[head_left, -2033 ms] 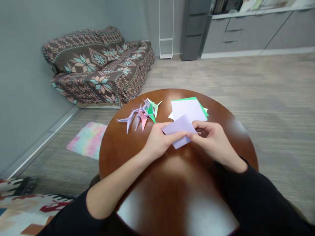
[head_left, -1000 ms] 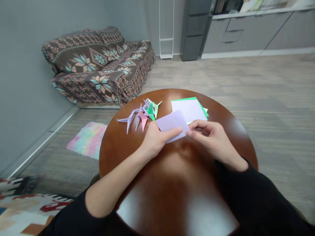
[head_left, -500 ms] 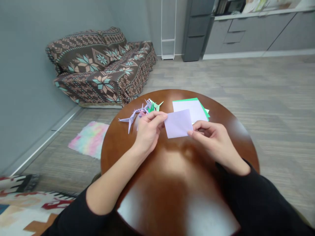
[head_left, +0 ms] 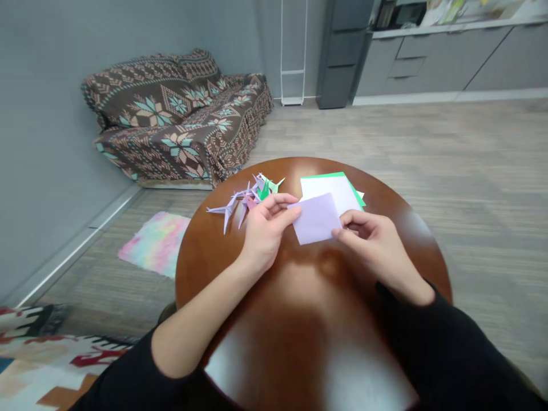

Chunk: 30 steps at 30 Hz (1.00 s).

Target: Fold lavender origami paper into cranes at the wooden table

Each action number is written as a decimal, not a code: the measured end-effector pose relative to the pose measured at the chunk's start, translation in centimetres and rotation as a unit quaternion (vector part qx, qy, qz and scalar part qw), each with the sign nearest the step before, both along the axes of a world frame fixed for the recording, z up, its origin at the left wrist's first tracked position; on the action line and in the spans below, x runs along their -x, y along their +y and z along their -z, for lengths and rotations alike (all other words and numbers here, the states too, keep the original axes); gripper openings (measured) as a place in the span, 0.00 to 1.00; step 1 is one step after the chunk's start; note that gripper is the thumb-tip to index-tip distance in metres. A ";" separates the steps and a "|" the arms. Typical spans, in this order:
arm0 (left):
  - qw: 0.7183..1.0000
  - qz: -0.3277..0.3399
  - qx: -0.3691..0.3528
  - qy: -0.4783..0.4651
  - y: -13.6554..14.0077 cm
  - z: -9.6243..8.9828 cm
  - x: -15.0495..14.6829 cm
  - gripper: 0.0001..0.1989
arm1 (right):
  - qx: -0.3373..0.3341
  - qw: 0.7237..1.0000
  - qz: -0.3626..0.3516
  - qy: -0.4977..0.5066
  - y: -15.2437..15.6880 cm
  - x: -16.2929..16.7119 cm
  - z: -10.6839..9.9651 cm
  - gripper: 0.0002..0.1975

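A small lavender sheet of paper [head_left: 317, 218] is held between both hands above the table. My left hand [head_left: 268, 227] pinches its upper left corner between thumb and fingers. At the lower right edge, the thumb and curled fingers of my right hand [head_left: 370, 237] grip it. Just behind the sheet lies a stack of square paper [head_left: 329, 185], white on top with green edges showing, partly hidden by the held sheet. Left of it sit several folded paper cranes [head_left: 229, 210] in purple, green and pink, close to my left hand.
The round brown table [head_left: 299, 319] reflects light. Beyond it stand a sofa [head_left: 171, 125] under a patterned cover, a grey fridge [head_left: 338, 63] and grey cabinets [head_left: 428, 63]. A pastel fluffy rug [head_left: 152, 242] lies on the floor at left.
The lavender sheet has shifted slightly right and towards me, tilting a little. My left hand has moved right with it, its thumb now further over the corner. My right hand is nearly still.
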<state>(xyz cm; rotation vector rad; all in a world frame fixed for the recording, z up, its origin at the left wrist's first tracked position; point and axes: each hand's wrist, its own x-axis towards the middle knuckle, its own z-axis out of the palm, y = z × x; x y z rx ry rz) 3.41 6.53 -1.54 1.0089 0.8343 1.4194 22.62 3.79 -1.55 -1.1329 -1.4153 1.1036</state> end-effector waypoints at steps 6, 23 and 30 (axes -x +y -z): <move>0.987 0.022 -0.109 0.116 -0.6 -0.1 0.0 0.10 | 0.001 1.000 -0.011 0.015 -0.1 0.2 -0.3 0.05; 0.986 -0.013 -0.074 0.152 -1.5 -1.0 -0.2 0.07 | 0.018 0.999 0.006 0.040 -0.2 -0.4 -0.1 0.12; 0.981 0.091 -0.050 0.165 -1.4 -0.6 -0.3 0.16 | -0.005 0.999 0.032 -0.037 -0.6 0.3 -0.7 0.08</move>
